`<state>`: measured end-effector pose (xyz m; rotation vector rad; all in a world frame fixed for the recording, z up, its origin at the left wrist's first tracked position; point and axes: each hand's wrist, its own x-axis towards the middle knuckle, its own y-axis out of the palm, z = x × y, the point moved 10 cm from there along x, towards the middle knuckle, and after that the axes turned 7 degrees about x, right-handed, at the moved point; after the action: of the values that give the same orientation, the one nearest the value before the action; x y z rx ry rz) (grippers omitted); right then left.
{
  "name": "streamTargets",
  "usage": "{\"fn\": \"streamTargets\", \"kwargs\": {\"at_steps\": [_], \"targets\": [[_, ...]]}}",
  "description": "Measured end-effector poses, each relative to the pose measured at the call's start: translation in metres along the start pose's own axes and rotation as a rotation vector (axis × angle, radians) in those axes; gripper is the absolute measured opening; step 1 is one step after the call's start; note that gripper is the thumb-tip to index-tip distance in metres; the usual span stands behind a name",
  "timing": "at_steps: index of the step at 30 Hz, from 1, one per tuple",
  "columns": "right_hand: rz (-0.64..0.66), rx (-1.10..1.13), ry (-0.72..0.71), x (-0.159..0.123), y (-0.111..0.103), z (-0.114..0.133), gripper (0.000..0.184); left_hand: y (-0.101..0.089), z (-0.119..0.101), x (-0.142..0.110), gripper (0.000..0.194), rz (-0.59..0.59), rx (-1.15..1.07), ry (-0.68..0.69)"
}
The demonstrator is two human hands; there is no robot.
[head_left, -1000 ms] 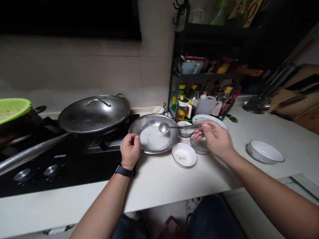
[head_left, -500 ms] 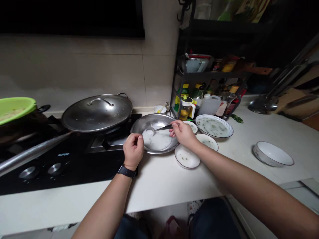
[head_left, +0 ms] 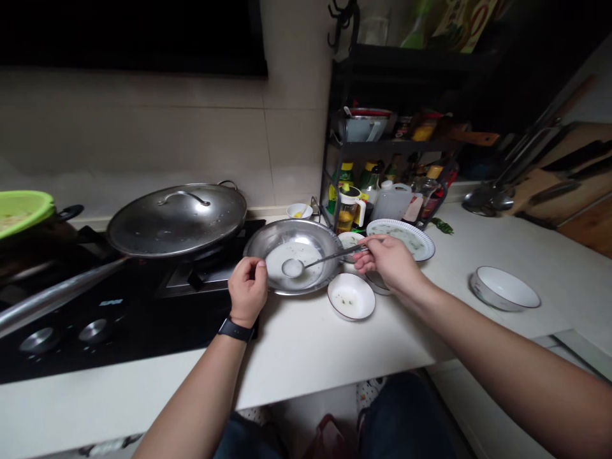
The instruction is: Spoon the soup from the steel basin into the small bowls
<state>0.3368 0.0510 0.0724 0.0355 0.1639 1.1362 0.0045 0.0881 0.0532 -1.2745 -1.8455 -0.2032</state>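
A wide metal basin (head_left: 327, 239) with milky white liquid, flecked with dark bits, sits on the counter beside the stove. My left hand (head_left: 247, 290), wearing a dark watch, is closed at the basin's left front rim; its fingertips are partly hidden. In my right hand (head_left: 389, 260) is the handle of a small ladle (head_left: 325, 258), whose scoop is full of white liquid over the basin. Just right of the basin stands a small white bowl (head_left: 351, 296) with a little liquid and green bits. Another bowl is mostly covered by my right hand.
A lidded wok (head_left: 176, 220) stands on the stove to the left, its long handle toward me. A large plate (head_left: 427, 241) of milky liquid with greens lies behind my right hand. Farther right is a white bowl (head_left: 507, 288). A rack (head_left: 335, 153) with bottles stands behind.
My right hand has drawn right and toward me with the ladle. The ladle's scoop has risen from the liquid, filled. My left hand keeps its place at the basin's rim.
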Motion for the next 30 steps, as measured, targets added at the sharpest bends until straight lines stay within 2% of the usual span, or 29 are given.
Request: {"fn": "streamTargets", "kwargs": {"at_steps": [9,12,15,18,21,24,27,28,30], "targets": [[-0.162,-0.081,-0.059,-0.042,-0.096,0.045,0.015,-0.001,0.003,0.000,0.020,-0.008,0.013,-0.009],[-0.215,-0.135,-0.051,-0.055,-0.127,0.045,0.012,-0.001,0.003,0.000,0.019,-0.004,0.021,-0.015],[-0.211,-0.214,-0.056,-0.064,-0.147,0.038,0.009,0.000,0.005,0.000,0.020,0.001,0.036,-0.028],[-0.113,-0.325,-0.155,-0.072,-0.151,0.034,0.024,0.001,0.007,0.000,0.022,0.001,0.032,-0.038],[0.030,-0.530,-0.353,-0.088,-0.141,0.037,0.037,0.002,0.010,-0.001,0.022,0.001,0.020,-0.048],[0.229,-0.788,-0.582,-0.113,-0.118,0.042,0.030,0.002,0.011,-0.001,0.022,0.000,0.018,-0.054],[0.390,-0.918,-0.767,-0.141,-0.102,0.049,0.025,0.002,0.012,0.000,0.023,0.003,0.020,-0.064],[0.405,-0.923,-0.797,-0.147,-0.100,0.053,0.026,0.002,0.012,0.000,0.024,0.006,0.023,-0.069],[0.341,-0.891,-0.786,-0.149,-0.104,0.060,0.024,0.002,0.012,0.000,0.025,0.013,0.031,-0.079]]}}
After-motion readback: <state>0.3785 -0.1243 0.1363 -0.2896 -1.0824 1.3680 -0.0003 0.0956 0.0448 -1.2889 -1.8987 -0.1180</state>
